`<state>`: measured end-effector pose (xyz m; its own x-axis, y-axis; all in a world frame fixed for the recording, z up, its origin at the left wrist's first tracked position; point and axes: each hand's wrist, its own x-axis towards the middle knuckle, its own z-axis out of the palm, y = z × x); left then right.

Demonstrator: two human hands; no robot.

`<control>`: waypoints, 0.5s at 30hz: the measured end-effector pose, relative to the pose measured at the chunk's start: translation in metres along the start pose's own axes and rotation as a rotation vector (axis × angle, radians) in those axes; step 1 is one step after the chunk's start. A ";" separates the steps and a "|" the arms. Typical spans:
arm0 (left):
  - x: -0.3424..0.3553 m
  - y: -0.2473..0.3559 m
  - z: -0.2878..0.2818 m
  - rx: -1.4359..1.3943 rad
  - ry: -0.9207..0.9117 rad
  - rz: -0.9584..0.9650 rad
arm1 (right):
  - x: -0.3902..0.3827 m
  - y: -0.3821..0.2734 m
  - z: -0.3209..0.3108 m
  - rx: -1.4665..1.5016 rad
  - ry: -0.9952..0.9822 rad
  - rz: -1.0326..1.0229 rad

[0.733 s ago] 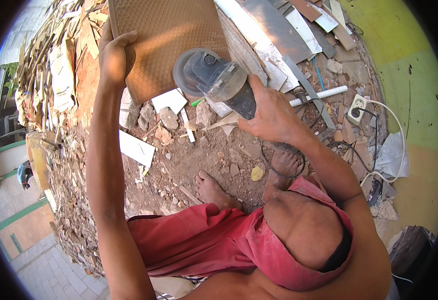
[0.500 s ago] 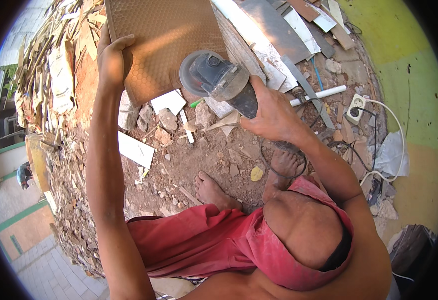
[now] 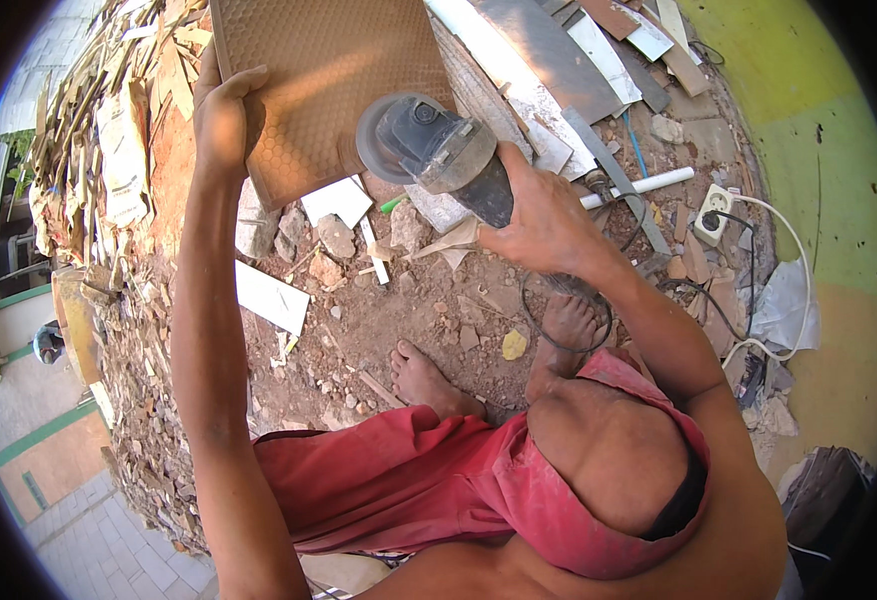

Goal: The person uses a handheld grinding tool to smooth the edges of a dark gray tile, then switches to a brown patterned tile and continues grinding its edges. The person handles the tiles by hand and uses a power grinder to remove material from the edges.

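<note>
My left hand (image 3: 222, 122) grips the left edge of a large brown tile (image 3: 308, 75), its thumb lying over the honeycomb-patterned face. The tile is held up, tilted, and runs out of view at the top. In my right hand (image 3: 548, 215) is an angle grinder (image 3: 443, 150), my fingers wrapped round its dark body. The grinder's round disc (image 3: 378, 138) lies at the tile's lower right edge and looks blurred. Whether disc and tile touch, I cannot tell for sure. A dark power cord (image 3: 530, 305) loops below my right wrist, near my bare foot.
Rubble and stones (image 3: 336, 237) cover the ground, with white tile offcuts (image 3: 271, 298) among them. Long tile strips (image 3: 548, 60) lie at the far right. A socket block (image 3: 713, 215) with plugged cables lies by the green-yellow floor (image 3: 808, 150). Wood scraps (image 3: 78, 130) are heaped at left.
The grinder in my right hand has shifted slightly up and left along the tile's edge. My left hand and the tile have hardly moved.
</note>
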<state>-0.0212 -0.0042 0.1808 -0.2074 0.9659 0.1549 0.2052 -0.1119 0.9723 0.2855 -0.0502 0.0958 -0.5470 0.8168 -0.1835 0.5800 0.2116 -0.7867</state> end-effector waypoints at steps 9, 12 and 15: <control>0.004 0.000 0.003 -0.032 -0.004 0.031 | 0.000 0.001 0.001 0.028 0.035 -0.030; 0.003 0.001 0.003 -0.043 0.005 0.029 | -0.001 -0.002 0.000 0.021 0.012 -0.009; 0.003 0.001 0.002 -0.039 0.001 0.024 | 0.000 -0.005 -0.001 0.004 -0.008 0.022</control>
<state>-0.0193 -0.0007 0.1816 -0.2039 0.9626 0.1782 0.1729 -0.1437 0.9744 0.2830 -0.0504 0.1006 -0.5389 0.8170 -0.2051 0.5895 0.1919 -0.7846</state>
